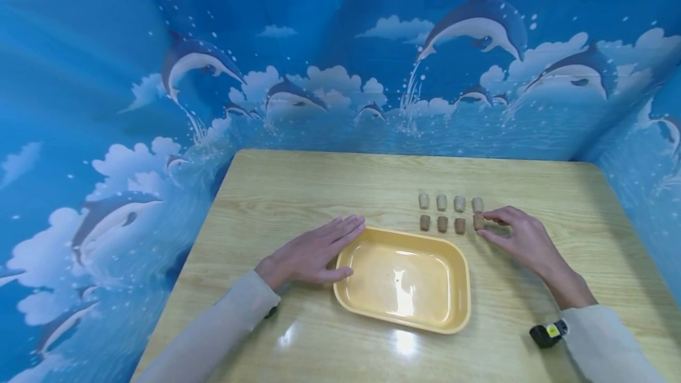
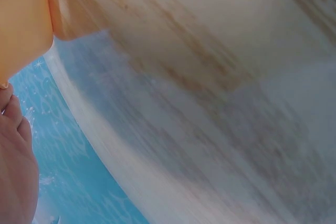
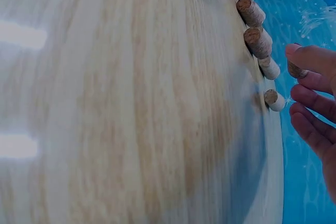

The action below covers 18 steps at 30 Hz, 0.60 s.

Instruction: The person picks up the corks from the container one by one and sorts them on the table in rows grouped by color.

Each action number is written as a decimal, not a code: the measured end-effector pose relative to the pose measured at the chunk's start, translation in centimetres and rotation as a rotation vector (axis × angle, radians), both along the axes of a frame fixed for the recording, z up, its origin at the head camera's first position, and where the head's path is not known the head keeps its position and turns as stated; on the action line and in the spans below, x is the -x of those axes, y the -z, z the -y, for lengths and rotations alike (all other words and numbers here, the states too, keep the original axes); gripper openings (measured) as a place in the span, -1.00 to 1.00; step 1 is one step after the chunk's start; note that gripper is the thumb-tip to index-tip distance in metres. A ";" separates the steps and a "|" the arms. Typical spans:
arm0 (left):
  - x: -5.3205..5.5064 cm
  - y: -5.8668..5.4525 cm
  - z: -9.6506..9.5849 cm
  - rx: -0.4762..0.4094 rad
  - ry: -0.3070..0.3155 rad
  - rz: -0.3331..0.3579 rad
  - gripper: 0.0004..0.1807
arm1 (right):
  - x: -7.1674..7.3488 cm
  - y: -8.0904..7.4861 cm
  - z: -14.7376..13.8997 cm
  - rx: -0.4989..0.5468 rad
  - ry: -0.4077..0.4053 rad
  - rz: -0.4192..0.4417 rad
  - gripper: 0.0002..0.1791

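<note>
My left hand (image 1: 319, 250) lies against the left side of a yellow plastic tray (image 1: 463, 312), fingers straight at its far corner and thumb over the rim. In the left wrist view only part of that hand (image 2: 18, 156) shows beside the tray's wall (image 2: 23, 19). My right hand (image 1: 524, 238) pinches a brown cork (image 1: 479, 221) between thumb and fingers at the right end of the front row. The right wrist view shows this cork (image 3: 296, 70) in the fingertips, its far part hidden by them. More brown corks (image 1: 443, 224) stand left of it.
Behind the brown corks runs a row of several paler corks (image 1: 441, 202). Everything stands on a wood-grain table (image 1: 298, 188). A blue dolphin-print cloth (image 1: 330, 28) hangs behind the table and at its sides. A black device (image 1: 547, 334) sits at my right wrist.
</note>
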<state>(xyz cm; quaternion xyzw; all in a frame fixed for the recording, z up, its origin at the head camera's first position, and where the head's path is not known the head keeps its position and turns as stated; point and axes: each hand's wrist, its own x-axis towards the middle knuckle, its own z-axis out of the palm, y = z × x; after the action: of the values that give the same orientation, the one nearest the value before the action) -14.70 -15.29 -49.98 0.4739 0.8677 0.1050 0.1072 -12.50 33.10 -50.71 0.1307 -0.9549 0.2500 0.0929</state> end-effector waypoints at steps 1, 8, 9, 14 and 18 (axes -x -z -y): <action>0.0 0.0 0.0 0.001 0.000 -0.001 0.02 | 0.0 0.1 -0.1 -0.001 0.002 0.000 -0.53; 0.0 -0.1 0.0 0.018 0.003 -0.008 0.02 | 0.3 0.9 -0.6 -0.007 0.015 0.028 -0.52; 0.1 -0.1 0.0 0.021 0.005 -0.011 0.02 | 0.3 1.0 -0.6 -0.007 0.016 0.036 -0.52; 0.1 -0.1 0.0 0.016 0.015 -0.027 0.02 | 0.5 1.5 -0.8 -0.011 0.023 0.060 -0.50; 0.1 -0.1 0.0 0.003 0.022 -0.036 0.02 | 0.7 1.8 -0.9 -0.013 0.024 0.057 -0.51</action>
<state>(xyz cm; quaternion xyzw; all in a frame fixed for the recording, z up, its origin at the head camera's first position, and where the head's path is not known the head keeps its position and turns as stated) -14.80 -15.28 -49.88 0.4852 0.8643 0.0942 0.0934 -13.15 33.95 -52.49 0.1125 -0.9603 0.2463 0.0677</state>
